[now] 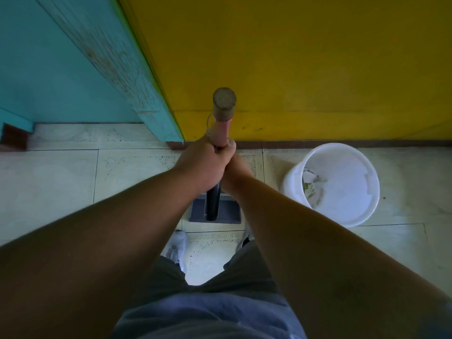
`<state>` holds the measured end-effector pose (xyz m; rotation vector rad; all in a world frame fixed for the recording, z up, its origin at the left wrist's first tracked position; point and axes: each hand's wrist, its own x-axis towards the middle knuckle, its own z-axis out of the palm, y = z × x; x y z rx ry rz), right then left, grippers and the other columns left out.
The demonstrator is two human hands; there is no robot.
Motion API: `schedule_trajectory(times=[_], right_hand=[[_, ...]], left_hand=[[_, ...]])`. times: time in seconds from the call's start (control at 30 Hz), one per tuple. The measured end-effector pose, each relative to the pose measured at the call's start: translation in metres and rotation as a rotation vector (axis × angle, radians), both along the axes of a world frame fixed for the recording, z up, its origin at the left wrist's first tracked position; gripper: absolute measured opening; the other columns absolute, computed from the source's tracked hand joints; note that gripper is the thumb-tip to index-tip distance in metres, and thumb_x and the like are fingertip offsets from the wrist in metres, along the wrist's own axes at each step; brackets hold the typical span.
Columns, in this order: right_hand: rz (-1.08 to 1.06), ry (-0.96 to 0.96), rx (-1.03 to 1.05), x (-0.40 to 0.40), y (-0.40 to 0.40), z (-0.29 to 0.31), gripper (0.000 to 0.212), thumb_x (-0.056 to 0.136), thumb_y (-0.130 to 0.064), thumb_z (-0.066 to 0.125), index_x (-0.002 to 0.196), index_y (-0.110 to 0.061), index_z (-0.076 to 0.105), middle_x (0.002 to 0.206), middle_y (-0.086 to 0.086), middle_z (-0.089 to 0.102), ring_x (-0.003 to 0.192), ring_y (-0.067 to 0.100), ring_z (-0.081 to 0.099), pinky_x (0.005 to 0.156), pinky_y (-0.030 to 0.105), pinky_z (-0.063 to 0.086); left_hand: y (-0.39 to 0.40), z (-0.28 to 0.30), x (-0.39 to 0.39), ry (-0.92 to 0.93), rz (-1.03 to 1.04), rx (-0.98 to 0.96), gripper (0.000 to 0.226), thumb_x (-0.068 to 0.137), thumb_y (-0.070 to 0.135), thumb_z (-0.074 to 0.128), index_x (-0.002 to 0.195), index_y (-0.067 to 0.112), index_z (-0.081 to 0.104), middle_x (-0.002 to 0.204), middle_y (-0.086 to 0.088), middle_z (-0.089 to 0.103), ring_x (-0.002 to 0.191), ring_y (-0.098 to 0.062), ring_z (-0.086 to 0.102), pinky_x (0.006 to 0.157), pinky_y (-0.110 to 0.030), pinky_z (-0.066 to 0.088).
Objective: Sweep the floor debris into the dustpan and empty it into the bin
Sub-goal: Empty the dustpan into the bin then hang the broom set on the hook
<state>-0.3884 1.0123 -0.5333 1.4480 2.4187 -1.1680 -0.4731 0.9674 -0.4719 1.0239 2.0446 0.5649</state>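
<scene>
- Both hands clasped together round one upright pink-and-black broom handle [221, 133]: left hand [203, 165] wrapped on top, right hand [232, 165] curled just beneath.
- One grey plastic dustpan [232, 211] flat on the tiled floor [61, 179] below, near one white plastic bin [342, 187] already holding scraps.
- No loose debris visible; task judged near its end.
- Next, likely: standing the broom against the yellow wall [293, 57].

- My hands: two, my left hand [203, 165] and my right hand [232, 165], both wrapped round one handle.
- Broom handle [221, 128]: one, pink with a brown cap.
- Dustpan [215, 211]: one, dark grey, with one black stem.
- Bin [342, 206]: one, white, holding scraps I cannot count.
- Shoes: two, white, a left shoe [177, 248] and a right shoe [244, 241].
</scene>
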Motion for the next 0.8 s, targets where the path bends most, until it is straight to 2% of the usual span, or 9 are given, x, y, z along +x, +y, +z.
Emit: schedule_trajectory(times=[0.1,0.17,0.2,0.3,0.43,0.5,0.6,0.7,0.8], right_hand=[[0.048,-0.038,0.039,-0.002,0.001,0.005,0.037,0.096,-0.023,0.049,0.131,-0.012,0.048,0.123,0.012,0.058,0.115,0.029,0.056,0.088,0.034,0.044],[0.056,-0.034,0.032,-0.005,0.001,0.006,0.036,0.097,-0.025,0.047,0.131,-0.015,0.049,0.124,0.011,0.058,0.116,0.027,0.056,0.091,0.035,0.045],[0.051,-0.028,0.033,-0.006,0.001,0.006,0.036,0.097,-0.028,0.047,0.132,-0.017,0.048,0.125,0.01,0.059,0.116,0.027,0.056,0.089,0.033,0.045],[-0.004,-0.001,0.035,-0.01,0.001,0.002,0.037,0.097,-0.032,0.047,0.132,-0.019,0.048,0.122,0.008,0.062,0.11,0.026,0.06,0.076,0.028,0.038],[0.009,-0.039,0.067,-0.014,0.004,-0.004,0.031,0.092,-0.032,0.052,0.121,-0.02,0.054,0.103,0.005,0.065,0.094,0.026,0.063,0.068,0.028,0.036],[-0.004,-0.033,0.043,-0.015,0.006,-0.007,0.03,0.09,-0.033,0.054,0.118,-0.022,0.055,0.092,0.001,0.06,0.089,0.024,0.061,0.066,0.027,0.036],[0.004,-0.041,0.053,-0.017,0.008,-0.01,0.031,0.091,-0.037,0.052,0.119,-0.024,0.054,0.098,0.004,0.063,0.092,0.026,0.062,0.068,0.029,0.038],[-0.014,-0.039,0.009,-0.014,0.01,-0.008,0.033,0.094,-0.036,0.048,0.124,-0.021,0.052,0.094,0.004,0.056,0.095,0.029,0.061,0.071,0.033,0.044],[0.014,-0.06,0.046,-0.013,0.013,-0.011,0.03,0.092,-0.034,0.051,0.119,-0.022,0.053,0.087,-0.001,0.05,0.082,0.024,0.054,0.067,0.031,0.04]], left_hand=[[-0.004,0.0,-0.001,-0.079,0.01,0.064,0.03,0.097,0.045,0.051,0.117,0.024,0.059,0.101,0.008,0.063,0.098,-0.018,0.061,0.087,-0.034,0.049],[-0.006,-0.001,-0.003,-0.098,0.018,0.093,0.036,0.096,0.046,0.051,0.126,0.026,0.054,0.113,0.006,0.061,0.11,-0.019,0.058,0.095,-0.036,0.046],[-0.006,-0.002,-0.004,-0.081,0.015,0.097,0.038,0.097,0.048,0.049,0.126,0.026,0.054,0.115,0.004,0.062,0.11,-0.02,0.059,0.093,-0.034,0.046],[-0.006,-0.002,-0.008,-0.019,0.005,0.08,0.038,0.097,0.052,0.043,0.119,0.024,0.056,0.098,0.005,0.061,0.098,-0.021,0.06,0.078,-0.029,0.041],[-0.003,0.0,-0.014,-0.006,0.009,0.083,0.039,0.098,0.054,0.041,0.117,0.023,0.055,0.094,0.002,0.061,0.093,-0.023,0.06,0.08,-0.035,0.048],[-0.002,0.0,-0.015,0.006,0.003,0.076,0.04,0.098,0.054,0.04,0.117,0.023,0.055,0.094,0.001,0.061,0.093,-0.023,0.061,0.083,-0.037,0.05],[-0.001,0.001,-0.014,0.023,0.005,0.061,0.04,0.097,0.055,0.041,0.114,0.022,0.057,0.089,0.004,0.059,0.087,-0.02,0.059,0.076,-0.033,0.048],[0.002,0.0,-0.012,0.026,0.028,0.056,0.031,0.096,0.056,0.044,0.088,0.027,0.054,0.073,0.009,0.055,0.069,-0.009,0.054,0.059,-0.025,0.037],[0.003,0.002,-0.01,0.007,0.042,0.054,0.035,0.096,0.055,0.045,0.072,0.03,0.045,0.066,0.01,0.052,0.064,-0.002,0.05,0.053,-0.023,0.033]])
